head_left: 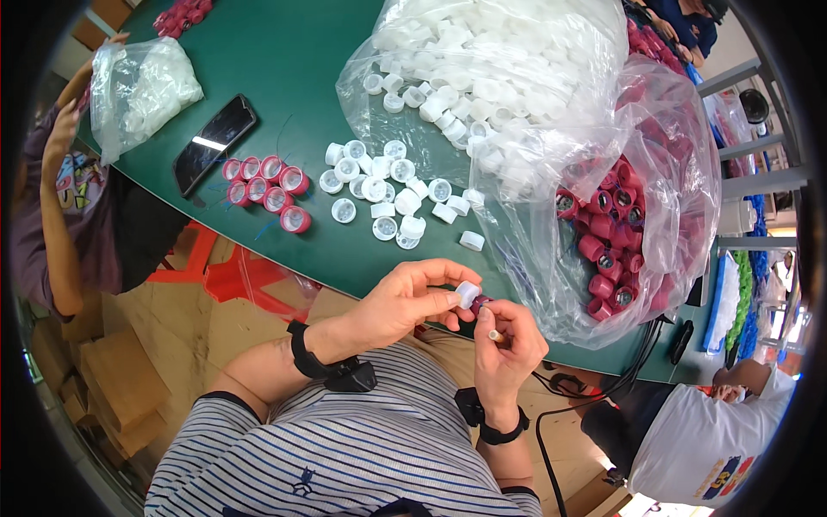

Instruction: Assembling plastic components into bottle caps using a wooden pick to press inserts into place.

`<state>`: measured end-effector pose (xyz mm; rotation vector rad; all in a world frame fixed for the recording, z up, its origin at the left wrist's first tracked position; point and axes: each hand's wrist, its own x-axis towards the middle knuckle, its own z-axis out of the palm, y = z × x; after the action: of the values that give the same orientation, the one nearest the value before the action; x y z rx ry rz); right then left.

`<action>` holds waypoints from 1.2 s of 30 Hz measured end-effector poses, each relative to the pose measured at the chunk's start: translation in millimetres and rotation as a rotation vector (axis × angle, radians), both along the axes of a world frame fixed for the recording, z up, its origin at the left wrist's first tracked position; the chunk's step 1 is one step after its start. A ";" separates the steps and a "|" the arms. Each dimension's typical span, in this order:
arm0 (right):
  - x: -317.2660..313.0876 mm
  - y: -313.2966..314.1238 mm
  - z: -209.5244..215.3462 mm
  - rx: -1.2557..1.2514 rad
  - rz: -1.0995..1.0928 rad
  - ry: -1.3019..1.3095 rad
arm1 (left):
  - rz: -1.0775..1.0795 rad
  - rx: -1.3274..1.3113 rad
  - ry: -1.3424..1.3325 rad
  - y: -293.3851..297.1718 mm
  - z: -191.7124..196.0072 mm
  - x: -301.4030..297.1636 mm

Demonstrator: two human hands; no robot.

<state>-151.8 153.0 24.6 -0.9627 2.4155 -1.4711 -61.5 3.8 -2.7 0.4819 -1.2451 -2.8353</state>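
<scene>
Just off the table's near edge, my left hand (401, 302) pinches a translucent white plastic cap (468, 294) between thumb and fingers. Right beside it, my right hand (514, 345) grips a dark red cap (480, 304), close against the white one; whether the two are joined I cannot tell. A thin tan stick with a pale tip (496, 337) also pokes out of the right hand's fingers. Beyond my hands, loose white caps (375, 189) lie scattered on the green table (284, 103). Several red caps with white insides (276, 199) form a group at the left.
A large clear bag of white caps (508, 52) fills the far middle. Another clear bag (680, 172) holds red caps (607, 228) at the right. Far left are a phone (215, 142) and a smaller plastic bag (146, 90). People sit at both sides; black cables (633, 370) hang right.
</scene>
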 end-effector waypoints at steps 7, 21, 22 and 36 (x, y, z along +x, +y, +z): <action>-0.1 -4.0 2.6 0.044 0.032 -0.001 | 0.016 0.171 -0.007 -1.4 2.7 -1.2; 0.2 -10.0 5.2 0.070 0.060 0.006 | 0.024 0.117 -0.043 1.3 1.0 0.3; 0.2 -10.3 5.2 0.070 0.060 0.006 | 0.019 0.112 -0.046 1.4 -0.9 0.6; 1.1 -10.0 4.6 0.104 0.070 0.045 | 0.048 -0.285 -0.055 6.5 -0.3 5.0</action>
<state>-150.7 143.0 29.3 -1.0565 2.4354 -1.3001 -56.5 10.3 -3.0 0.5699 -1.5906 -2.5619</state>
